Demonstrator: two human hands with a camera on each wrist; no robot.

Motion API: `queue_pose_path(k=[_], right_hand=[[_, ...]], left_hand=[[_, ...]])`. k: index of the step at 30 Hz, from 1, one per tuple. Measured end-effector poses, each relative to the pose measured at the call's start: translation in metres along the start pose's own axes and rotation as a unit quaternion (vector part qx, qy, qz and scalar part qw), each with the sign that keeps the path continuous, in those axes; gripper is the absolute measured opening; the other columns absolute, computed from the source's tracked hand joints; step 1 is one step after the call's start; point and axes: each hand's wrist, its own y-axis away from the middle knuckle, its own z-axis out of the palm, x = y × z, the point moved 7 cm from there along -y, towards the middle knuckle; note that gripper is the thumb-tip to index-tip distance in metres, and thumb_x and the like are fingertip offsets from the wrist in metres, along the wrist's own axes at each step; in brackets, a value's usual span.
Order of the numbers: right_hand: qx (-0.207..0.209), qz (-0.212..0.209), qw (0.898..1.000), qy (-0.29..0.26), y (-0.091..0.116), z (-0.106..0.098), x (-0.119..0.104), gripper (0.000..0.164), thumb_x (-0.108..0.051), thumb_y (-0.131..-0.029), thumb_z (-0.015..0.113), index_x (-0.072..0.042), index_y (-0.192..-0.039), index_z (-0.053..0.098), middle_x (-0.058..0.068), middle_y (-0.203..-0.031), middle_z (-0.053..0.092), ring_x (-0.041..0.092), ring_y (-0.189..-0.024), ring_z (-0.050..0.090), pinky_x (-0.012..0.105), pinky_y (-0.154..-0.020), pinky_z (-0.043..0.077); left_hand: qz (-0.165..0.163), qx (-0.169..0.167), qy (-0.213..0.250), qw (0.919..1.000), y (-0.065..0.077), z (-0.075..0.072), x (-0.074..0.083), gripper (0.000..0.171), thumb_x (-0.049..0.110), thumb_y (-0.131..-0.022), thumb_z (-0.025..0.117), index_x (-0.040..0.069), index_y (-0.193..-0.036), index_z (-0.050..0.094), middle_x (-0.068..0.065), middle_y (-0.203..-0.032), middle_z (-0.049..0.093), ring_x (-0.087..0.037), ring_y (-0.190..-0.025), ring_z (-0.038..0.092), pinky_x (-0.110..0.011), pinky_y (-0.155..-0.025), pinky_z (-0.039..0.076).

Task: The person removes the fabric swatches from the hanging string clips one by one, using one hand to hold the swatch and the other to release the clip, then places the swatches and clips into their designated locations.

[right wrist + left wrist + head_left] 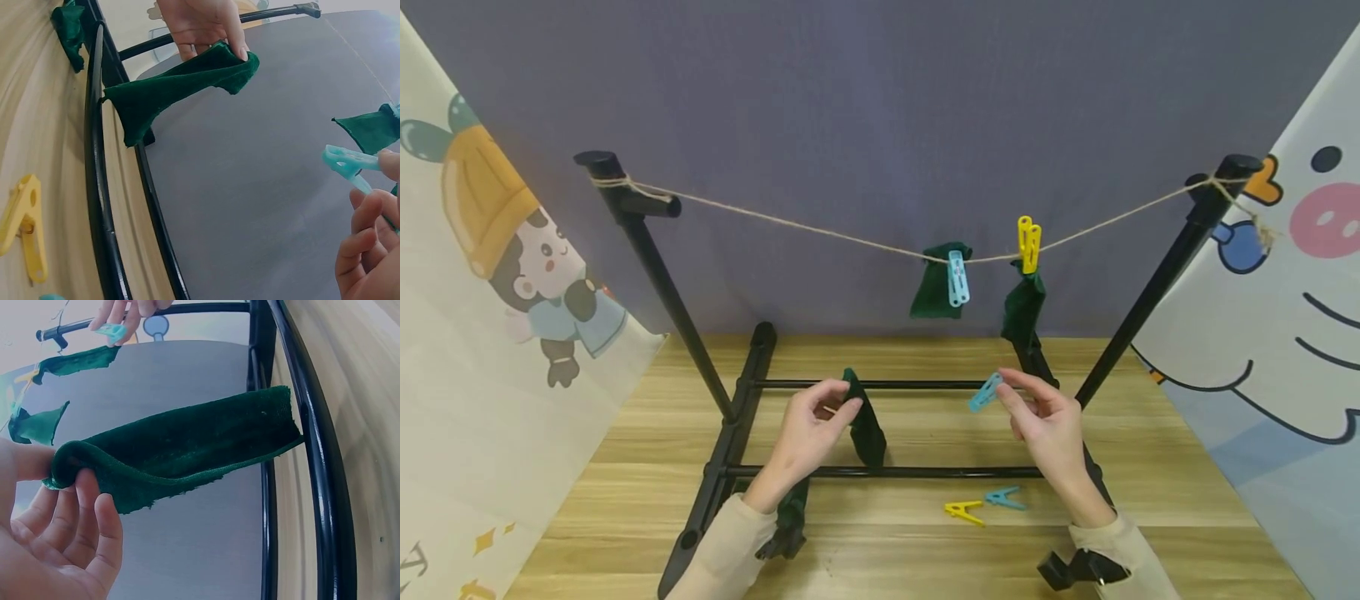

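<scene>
My left hand (808, 433) pinches a dark green cloth (867, 429) by its top end, and the rest of it hangs down over the rack's lower bars. In the left wrist view the gripped end of the cloth is curled over at the fingers. Thumb and fingers of my right hand (1051, 427) pinch a light blue clothespin (987, 392), held apart from the cloth. Beyond the hands, a twine line (790, 222) carries a green cloth (932, 290) under a blue clothespin (958, 279). To its right hangs another green cloth (1024, 307) under a yellow clothespin (1028, 246).
Black posts (662, 275) of a pipe rack hold the twine at both sides. A yellow clothespin (964, 511) and a blue clothespin (1004, 497) lie on the wooden table (880, 558). More green cloth (792, 507) shows beside my left forearm. A grey panel (850, 108) stands behind.
</scene>
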Motion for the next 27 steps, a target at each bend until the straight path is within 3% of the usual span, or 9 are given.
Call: queue_pose_path(k=[3,13,21,27], right_hand=[[-0.007,0.014,1.000,0.026,0.003,-0.001,0.003,0.024,0.009,-0.100,0.066,0.013,-0.123,0.070,-0.016,-0.085,0.075,0.012,-0.039,0.040,0.034,-0.039,0.029],[0.023,0.067,0.996,0.054,0.015,-0.009,0.013,0.022,0.006,-0.100,0.068,0.009,-0.121,0.073,-0.007,-0.054,0.057,0.009,-0.039,0.038,0.036,-0.040,0.027],[0.030,0.092,0.993,0.064,0.022,-0.014,0.023,0.022,0.003,-0.101,0.069,0.006,-0.122,0.074,-0.011,-0.069,0.067,0.008,-0.038,0.039,0.036,-0.039,0.029],[0.024,0.095,0.993,0.061,0.025,-0.015,0.028,0.024,0.004,-0.101,0.068,0.011,-0.124,0.071,-0.009,-0.055,0.057,0.006,-0.038,0.035,0.037,-0.039,0.026]], left_hand=[[0.000,0.001,-0.001,1.0000,0.001,-0.001,-0.001,0.021,0.012,-0.099,0.075,0.002,-0.117,0.076,-0.009,-0.101,0.074,-0.010,-0.089,0.067,-0.025,-0.081,0.057],[-0.002,0.016,0.011,0.9998,0.009,-0.007,-0.004,0.021,0.010,-0.099,0.074,0.001,-0.118,0.075,-0.012,-0.108,0.075,-0.013,-0.097,0.068,-0.026,-0.083,0.058],[0.015,0.018,0.028,0.9993,0.012,-0.017,-0.003,0.016,0.008,-0.100,0.073,0.002,-0.115,0.076,-0.013,-0.111,0.075,-0.007,-0.100,0.066,-0.026,-0.083,0.058],[0.015,0.021,0.027,0.9993,0.017,-0.029,-0.007,0.014,0.007,-0.100,0.072,0.002,-0.113,0.076,-0.014,-0.109,0.073,-0.004,-0.097,0.065,-0.025,-0.083,0.057]])
